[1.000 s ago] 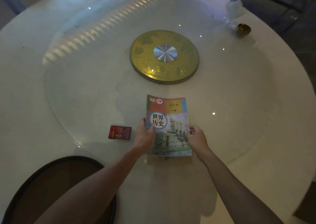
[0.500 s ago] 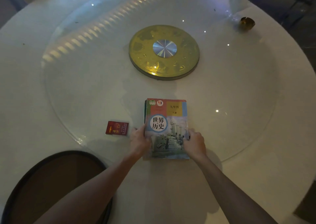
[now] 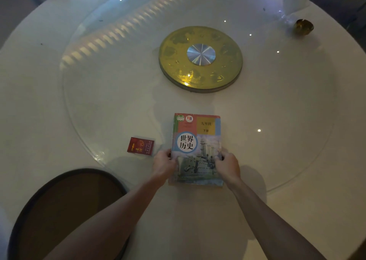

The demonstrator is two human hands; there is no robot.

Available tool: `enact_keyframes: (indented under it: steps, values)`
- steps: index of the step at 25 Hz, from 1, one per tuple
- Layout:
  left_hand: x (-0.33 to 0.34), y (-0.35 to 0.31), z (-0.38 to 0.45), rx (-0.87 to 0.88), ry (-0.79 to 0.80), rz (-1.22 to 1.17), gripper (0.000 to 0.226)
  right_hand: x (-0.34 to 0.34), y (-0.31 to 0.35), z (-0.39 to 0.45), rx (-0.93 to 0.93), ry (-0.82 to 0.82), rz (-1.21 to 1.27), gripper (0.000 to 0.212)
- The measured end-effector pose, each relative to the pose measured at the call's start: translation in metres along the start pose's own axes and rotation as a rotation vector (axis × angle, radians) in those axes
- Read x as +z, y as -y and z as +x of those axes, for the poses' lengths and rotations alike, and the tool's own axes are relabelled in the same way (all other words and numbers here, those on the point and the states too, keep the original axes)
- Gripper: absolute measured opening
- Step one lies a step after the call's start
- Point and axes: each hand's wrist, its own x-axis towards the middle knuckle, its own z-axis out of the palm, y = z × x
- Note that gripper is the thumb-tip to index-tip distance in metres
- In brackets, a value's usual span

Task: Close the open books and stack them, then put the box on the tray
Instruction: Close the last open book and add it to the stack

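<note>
Red box [image 3: 140,146] lies just left of the left hand [image 3: 165,165], long axis roughly sideways, tray [image 3: 29,210] nearer the body on that side, both hands, right hand [image 3: 227,166] included, curled gripping the stacked history textbook [image 3: 197,148] edges.

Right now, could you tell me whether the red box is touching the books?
Apart. The head view shows bare table between the red box and the books.
</note>
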Motion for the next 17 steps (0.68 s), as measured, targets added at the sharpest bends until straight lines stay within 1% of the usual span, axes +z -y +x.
enact_keyframes:
  steps: [5, 8, 10, 11, 12, 13, 14, 15, 17]
  values:
    - [0.002, -0.001, 0.003, 0.000, -0.030, -0.040, 0.022, 0.002, -0.004, 0.003, -0.023, -0.035, -0.018, 0.031]
    - [0.002, 0.002, 0.004, 0.036, -0.031, -0.009, 0.025, 0.002, -0.005, 0.004, -0.049, -0.015, -0.042, 0.030]
    - [0.000, 0.002, 0.003, 0.073, -0.027, 0.025, 0.029, -0.002, 0.000, 0.003, -0.038, 0.001, -0.072, 0.024]
    - [-0.003, 0.001, 0.004, 0.088, -0.045, 0.051, 0.032, -0.003, 0.006, 0.001, -0.048, -0.026, -0.118, 0.022]
    - [-0.008, 0.001, 0.005, 0.096, -0.079, 0.073, 0.035, -0.004, 0.016, -0.002, -0.074, -0.080, -0.186, 0.027]
    - [-0.014, 0.000, 0.007, 0.102, -0.129, 0.089, 0.038, -0.004, 0.026, -0.005, -0.127, -0.136, -0.240, 0.037]
    - [-0.023, 0.000, 0.009, 0.112, -0.189, 0.089, 0.039, -0.002, 0.040, -0.010, -0.199, -0.166, -0.243, 0.045]
    - [-0.033, -0.002, 0.010, 0.123, -0.253, 0.080, 0.038, 0.003, 0.055, -0.015, -0.278, -0.163, -0.200, 0.047]
    - [-0.056, -0.001, 0.017, 0.100, -0.377, 0.061, 0.043, 0.017, 0.081, -0.022, -0.418, -0.072, -0.092, 0.040]
